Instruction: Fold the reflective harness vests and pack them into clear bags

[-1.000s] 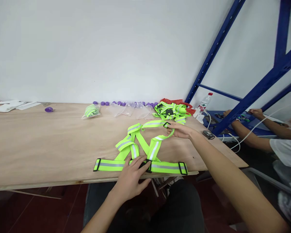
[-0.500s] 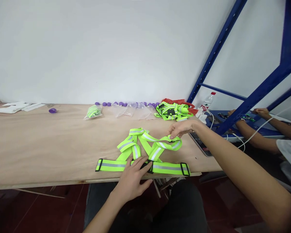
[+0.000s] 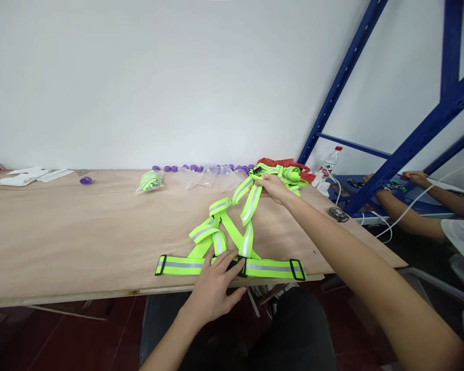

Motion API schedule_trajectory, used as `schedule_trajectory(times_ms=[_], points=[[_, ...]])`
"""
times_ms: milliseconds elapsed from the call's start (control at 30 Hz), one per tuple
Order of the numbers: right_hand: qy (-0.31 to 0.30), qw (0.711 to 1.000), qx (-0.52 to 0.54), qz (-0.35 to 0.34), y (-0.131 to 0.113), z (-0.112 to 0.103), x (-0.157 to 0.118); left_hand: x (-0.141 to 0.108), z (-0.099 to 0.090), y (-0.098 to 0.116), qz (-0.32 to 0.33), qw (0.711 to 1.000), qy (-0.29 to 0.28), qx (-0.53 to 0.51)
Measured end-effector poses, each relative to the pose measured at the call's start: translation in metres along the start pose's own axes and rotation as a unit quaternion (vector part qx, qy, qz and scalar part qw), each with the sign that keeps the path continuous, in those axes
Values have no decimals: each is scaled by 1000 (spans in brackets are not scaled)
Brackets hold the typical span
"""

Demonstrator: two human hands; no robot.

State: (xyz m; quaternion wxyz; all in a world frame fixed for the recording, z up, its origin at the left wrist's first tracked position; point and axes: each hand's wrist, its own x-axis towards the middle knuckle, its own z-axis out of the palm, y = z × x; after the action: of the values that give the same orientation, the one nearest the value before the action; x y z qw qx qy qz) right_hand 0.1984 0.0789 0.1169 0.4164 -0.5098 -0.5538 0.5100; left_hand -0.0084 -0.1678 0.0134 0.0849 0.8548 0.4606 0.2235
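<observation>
I judge the reflective harness (image 3: 232, 242) light, limp webbing. My left hand (image 3: 216, 286), fingers spread, presses its waist band at lower centre; my right hand (image 3: 272, 186) pinches the shoulder loop above.

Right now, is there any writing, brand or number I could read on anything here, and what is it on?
None can be read.
Water bottle: its label is too small and blurred.
White papers at the table's far left: no print shows.
Reflective strap vest under both hands: no lettering visible.
</observation>
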Motion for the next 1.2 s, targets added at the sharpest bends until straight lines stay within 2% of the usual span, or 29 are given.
schedule_trajectory(times_ms=[133,267,433,600,700,867,1000,1100,1200], points=[[81,996,-13,-30,13,-4,14,0,1,0,0,1000,1,-2],[88,996,-12,-22,16,-12,17,1,1,1,1,1000,-1,0],[-34,999,29,14,6,-16,4,0,2,1,4,1000,15,1],[-162,981,108,-1,-4,-27,-7,1,2,1,0,1000,8,-6],[-186,973,133,-19,-6,-31,-5,1,2,1,-2,1000,1,-10],[-88,993,56,-53,-8,-27,2,1,1,2,-3,1000,5,-4],[-46,989,-97,-103,-14,-26,5,1,0,2,-3,1000,8,-3],[-87,965,-212,-125,-20,-28,7,1,0,2,-3,1000,8,-3],[-173,943,-270,-84,-26,-33,8,1,0,2,-1,1000,11,-2]])
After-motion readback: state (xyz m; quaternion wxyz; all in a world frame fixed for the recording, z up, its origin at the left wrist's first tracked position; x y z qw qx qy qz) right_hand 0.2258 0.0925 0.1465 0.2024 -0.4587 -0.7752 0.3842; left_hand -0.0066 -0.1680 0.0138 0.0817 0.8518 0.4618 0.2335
